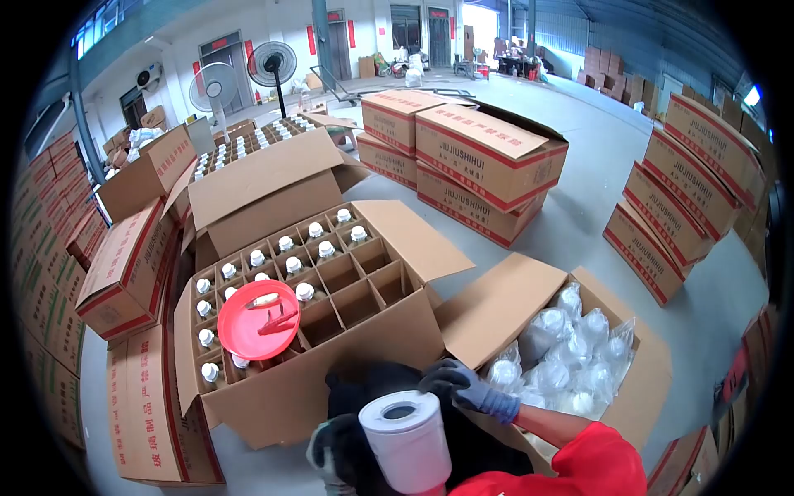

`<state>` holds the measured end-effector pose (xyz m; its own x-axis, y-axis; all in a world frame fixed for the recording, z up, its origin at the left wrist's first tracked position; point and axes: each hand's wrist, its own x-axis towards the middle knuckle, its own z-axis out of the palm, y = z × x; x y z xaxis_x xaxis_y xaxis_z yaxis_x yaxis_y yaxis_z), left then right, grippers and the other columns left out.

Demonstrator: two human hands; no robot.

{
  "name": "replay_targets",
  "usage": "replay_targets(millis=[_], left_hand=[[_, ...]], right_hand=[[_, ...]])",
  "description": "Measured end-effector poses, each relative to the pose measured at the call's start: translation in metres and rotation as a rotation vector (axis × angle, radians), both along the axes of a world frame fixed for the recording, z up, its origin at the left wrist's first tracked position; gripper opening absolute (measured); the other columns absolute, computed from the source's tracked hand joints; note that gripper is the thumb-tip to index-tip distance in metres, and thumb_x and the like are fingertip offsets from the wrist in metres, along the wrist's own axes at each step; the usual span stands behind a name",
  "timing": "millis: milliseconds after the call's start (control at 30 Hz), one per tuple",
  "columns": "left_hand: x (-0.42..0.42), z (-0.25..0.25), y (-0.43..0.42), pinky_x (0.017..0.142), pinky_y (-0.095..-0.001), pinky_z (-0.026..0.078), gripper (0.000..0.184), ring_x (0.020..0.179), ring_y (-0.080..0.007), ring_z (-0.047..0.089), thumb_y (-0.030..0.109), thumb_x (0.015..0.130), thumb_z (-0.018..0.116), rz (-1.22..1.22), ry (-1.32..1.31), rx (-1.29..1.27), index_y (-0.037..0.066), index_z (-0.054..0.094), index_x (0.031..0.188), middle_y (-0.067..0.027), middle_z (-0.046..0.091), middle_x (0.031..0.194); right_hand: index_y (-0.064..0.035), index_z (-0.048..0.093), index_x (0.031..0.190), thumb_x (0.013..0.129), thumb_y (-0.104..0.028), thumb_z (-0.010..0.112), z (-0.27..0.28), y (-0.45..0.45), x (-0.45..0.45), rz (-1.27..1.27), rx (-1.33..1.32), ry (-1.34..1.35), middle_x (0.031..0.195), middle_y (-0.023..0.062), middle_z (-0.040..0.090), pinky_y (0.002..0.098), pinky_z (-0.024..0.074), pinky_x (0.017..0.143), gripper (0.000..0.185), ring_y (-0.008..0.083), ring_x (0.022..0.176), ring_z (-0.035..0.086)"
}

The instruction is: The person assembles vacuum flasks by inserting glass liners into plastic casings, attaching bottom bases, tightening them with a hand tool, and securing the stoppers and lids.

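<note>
A white cylinder (402,446) with a dark round opening in its top stands upright in front of my body; its exact kind is unclear. My left hand (329,453), in a grey glove with dark fingers, is against its left side and seems to grip it, partly hidden. Just beyond the rim on the right is my right hand (471,388), in a blue-grey glove, its dark fingers loosely bent and apart, with nothing visible in them. To its right, an open carton (649,364) holds several bagged bottles (550,372) in clear plastic.
A divided carton (281,405) holds white-capped bottles (294,264) and bare compartments. On it lies a red dish (256,335) with small red tools. Stacked cartons (488,157) stand ahead, more cartons (678,198) at right. Two fans (273,64) are behind the far bottles.
</note>
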<state>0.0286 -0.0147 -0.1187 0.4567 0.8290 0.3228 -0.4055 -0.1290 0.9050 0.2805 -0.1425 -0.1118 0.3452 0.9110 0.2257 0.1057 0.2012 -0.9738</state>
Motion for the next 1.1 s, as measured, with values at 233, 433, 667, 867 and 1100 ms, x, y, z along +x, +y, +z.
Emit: replay_targets(millis=[233, 433, 667, 867, 1100], left_hand=[[0.002, 0.0, -0.003, 0.096, -0.0345, 0.049, 0.044, 0.105, -0.0228, 0.064, 0.032, 0.102, 0.049, -0.037, -0.029, -0.131, -0.006, 0.062, 0.119, -0.0159, 0.068, 0.112], [0.007, 0.043, 0.001, 0.098, -0.0396, 0.047, 0.052, 0.106, -0.0273, 0.064, 0.039, 0.102, 0.044, -0.086, 0.171, 0.203, -0.006, 0.066, 0.113, -0.0181, 0.069, 0.11], [0.026, 0.068, -0.01, 0.096, -0.0424, 0.05, 0.056, 0.099, -0.0284, 0.067, 0.047, 0.102, 0.039, 0.058, 0.272, 0.201, -0.001, 0.068, 0.106, -0.0166, 0.07, 0.107], [0.013, 0.069, 0.003, 0.105, -0.0397, 0.043, 0.057, 0.118, -0.0259, 0.059, 0.047, 0.1, 0.046, -0.275, -0.177, -0.352, -0.003, 0.065, 0.119, -0.0186, 0.065, 0.121], [0.005, 0.093, 0.018, 0.114, -0.0407, 0.032, 0.065, 0.136, -0.0302, 0.043, 0.039, 0.086, 0.071, -0.313, 0.282, 0.031, -0.005, 0.056, 0.133, -0.0192, 0.052, 0.139]], right_hand=[[-0.0134, 0.07, 0.114, 0.085, -0.017, 0.072, 0.073, -0.004, 0.003, 0.203, 0.114, -0.506, 0.123, 0.011, 0.062, 0.044, 0.0412, 0.103, 0.029, 0.0307, 0.115, 0.056], [-0.0107, 0.07, 0.11, 0.085, -0.015, 0.072, 0.085, -0.001, -0.009, 0.287, 0.136, -0.291, 0.123, 0.0098, 0.062, 0.0382, 0.0431, 0.102, 0.025, 0.0286, 0.117, 0.055], [-0.0081, 0.068, 0.115, 0.088, -0.021, 0.068, 0.079, 0.009, -0.023, 0.294, 0.15, -0.361, 0.117, 0.0129, 0.065, 0.0383, 0.0498, 0.095, 0.03, 0.027, 0.12, 0.057], [-0.0048, 0.059, 0.127, 0.09, -0.029, 0.069, 0.062, 0.007, 0.001, 0.039, -0.149, -0.311, 0.12, 0.0148, 0.063, 0.0369, 0.0465, 0.098, 0.045, 0.0252, 0.114, 0.059], [0.0006, 0.043, 0.142, 0.088, -0.038, 0.073, 0.087, 0.008, 0.002, 0.071, -0.298, -0.253, 0.134, 0.0194, 0.054, 0.038, 0.041, 0.105, 0.073, 0.0267, 0.125, 0.052]])
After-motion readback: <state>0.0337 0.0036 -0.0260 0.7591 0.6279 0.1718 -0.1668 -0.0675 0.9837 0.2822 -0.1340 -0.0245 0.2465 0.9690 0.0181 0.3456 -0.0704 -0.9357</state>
